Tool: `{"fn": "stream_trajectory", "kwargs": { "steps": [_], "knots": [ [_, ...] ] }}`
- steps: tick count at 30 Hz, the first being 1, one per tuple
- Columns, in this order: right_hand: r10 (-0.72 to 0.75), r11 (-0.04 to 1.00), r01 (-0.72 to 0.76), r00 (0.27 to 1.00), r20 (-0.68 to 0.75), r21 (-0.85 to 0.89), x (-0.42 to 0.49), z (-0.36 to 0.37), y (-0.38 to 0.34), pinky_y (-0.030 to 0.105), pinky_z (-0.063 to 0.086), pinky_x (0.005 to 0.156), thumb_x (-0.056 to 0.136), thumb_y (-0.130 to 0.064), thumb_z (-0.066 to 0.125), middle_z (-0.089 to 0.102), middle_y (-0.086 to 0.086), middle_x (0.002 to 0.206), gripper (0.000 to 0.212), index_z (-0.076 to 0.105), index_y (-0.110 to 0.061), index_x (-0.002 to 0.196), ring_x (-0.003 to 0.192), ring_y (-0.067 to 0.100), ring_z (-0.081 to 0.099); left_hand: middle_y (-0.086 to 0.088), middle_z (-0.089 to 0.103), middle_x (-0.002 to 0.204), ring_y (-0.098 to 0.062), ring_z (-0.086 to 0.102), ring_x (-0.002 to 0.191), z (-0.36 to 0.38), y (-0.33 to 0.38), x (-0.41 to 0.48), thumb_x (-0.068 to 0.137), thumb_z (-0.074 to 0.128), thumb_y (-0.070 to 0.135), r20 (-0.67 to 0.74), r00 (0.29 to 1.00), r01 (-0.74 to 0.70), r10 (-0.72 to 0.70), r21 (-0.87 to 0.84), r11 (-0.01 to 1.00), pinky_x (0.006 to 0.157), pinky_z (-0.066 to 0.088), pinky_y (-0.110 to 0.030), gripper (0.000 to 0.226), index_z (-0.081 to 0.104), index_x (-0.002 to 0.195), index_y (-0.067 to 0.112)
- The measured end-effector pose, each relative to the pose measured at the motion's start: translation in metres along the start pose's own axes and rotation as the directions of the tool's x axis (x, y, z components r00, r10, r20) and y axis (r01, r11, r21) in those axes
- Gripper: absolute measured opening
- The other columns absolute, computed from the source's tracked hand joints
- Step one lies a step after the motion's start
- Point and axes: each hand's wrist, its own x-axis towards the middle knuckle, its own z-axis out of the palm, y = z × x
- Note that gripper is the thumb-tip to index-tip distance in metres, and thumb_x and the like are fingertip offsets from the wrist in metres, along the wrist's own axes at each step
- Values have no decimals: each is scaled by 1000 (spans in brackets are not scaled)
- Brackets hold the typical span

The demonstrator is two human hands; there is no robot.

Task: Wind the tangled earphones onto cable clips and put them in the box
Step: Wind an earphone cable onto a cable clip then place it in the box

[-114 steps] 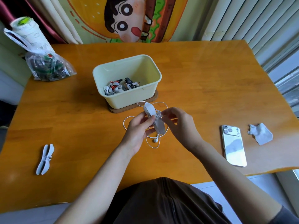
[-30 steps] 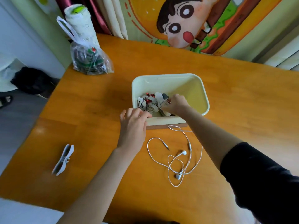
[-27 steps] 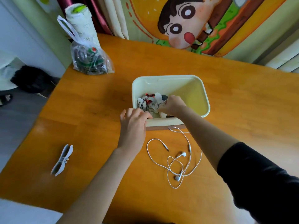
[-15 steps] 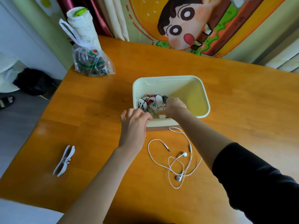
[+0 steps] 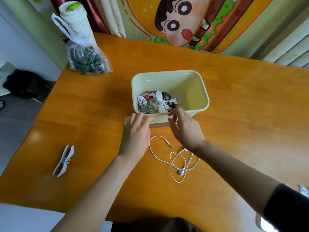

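Right hand point(image 5: 185, 128) just left the pale-green plastic box point(image 5: 167, 72), fingers loose, empty, as on the left hand point(image 5: 136, 131); tangled white earphones point(image 5: 177, 159) remain.

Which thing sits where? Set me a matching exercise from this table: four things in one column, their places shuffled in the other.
Things
1. bag
2. clip
3. loose earphones
4. wound earphones

Places
A. inside the box
B. alone on the near left of the table
C. at the table's far left corner
D. spread on the table just in front of the box

Pairs: 1-C, 2-B, 3-D, 4-A
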Motion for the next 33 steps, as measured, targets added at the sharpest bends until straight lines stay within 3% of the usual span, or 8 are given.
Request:
{"fn": "stream_trajectory", "kwargs": {
  "steps": [3, 6, 8, 10, 12, 17, 27, 33],
  "knots": [
    [126, 988, -81, 918, 376, -133, -48, 12, 27, 30, 49, 66, 96, -29, 50, 54, 2, 113, 25, 54, -15, 116, 92, 18, 57, -7, 62, 98, -26, 60, 89, 9, 6, -28, 81, 64, -4, 238, 970, -29, 42, -59, 998, 75, 47, -35, 27, 66, 103, 11],
    [218, 960, -43, 733, 644, -276, -83, 18, 44, 30, 46, 94, 95, -37, 50, 37, 2, 138, 47, 37, -21, 138, 122, 19, 44, 1, 48, 129, -20, 46, 117, 31, 7, -53, 98, 47, 13, 581, 812, -35, 61, -57, 998, 98, 35, -31, 36, 48, 132, 20],
    [236, 956, -63, 739, 631, -285, -99, 19, 44, 27, 44, 96, 92, -38, 54, 35, 4, 138, 55, 35, -18, 139, 122, 19, 42, 2, 38, 141, -20, 36, 128, 43, 8, -66, 99, 46, 17, 714, 698, -54, 54, -23, 998, 107, 28, -33, 44, 37, 142, 23],
    [211, 966, -84, 807, 552, -245, -111, 23, 38, 26, 45, 89, 86, -41, 61, 41, 7, 128, 57, 41, -12, 131, 113, 22, 48, -1, 32, 145, -22, 31, 133, 51, 11, -75, 98, 49, 17, 749, 662, -73, 32, 22, 997, 110, 27, -38, 47, 36, 143, 21],
    [206, 972, -111, 825, 527, -207, -119, 26, 32, 26, 46, 82, 83, -43, 65, 46, 6, 120, 54, 47, -11, 123, 106, 22, 52, -3, 35, 141, -23, 32, 131, 54, 14, -80, 97, 51, 19, 731, 683, -64, 7, 50, 997, 109, 29, -39, 44, 40, 139, 20],
    [257, 949, -69, 737, 625, -309, -126, 23, 30, 27, 45, 88, 90, -46, 55, 51, 0, 123, 42, 50, -19, 122, 115, 15, 43, -1, 45, 127, -21, 39, 121, 58, 19, -87, 100, 44, 27, 659, 752, -67, 6, 68, 995, 100, 32, -36, 24, 49, 122, 20],
    [240, 962, -113, 780, 577, -248, -125, 9, 19, 24, 40, 85, 97, -36, 48, 59, 2, 116, 29, 57, -15, 115, 111, 17, 49, 0, 58, 113, -20, 49, 111, 59, 14, -99, 97, 50, 27, 717, 697, -17, 1, 15, 1000, 94, 34, -31, 14, 58, 106, 18],
    [347, 921, -387, 780, 522, -34, -128, 9, 6, 38, 48, 72, 97, -26, 50, 69, 10, 92, 18, 52, -8, 102, 82, 28, 63, 5, 57, 101, -15, 54, 92, 52, 32, -91, 89, 63, 31, 730, 682, 217, 37, -251, 943, 78, 42, -28, 30, 55, 114, 18]
  ]
}}
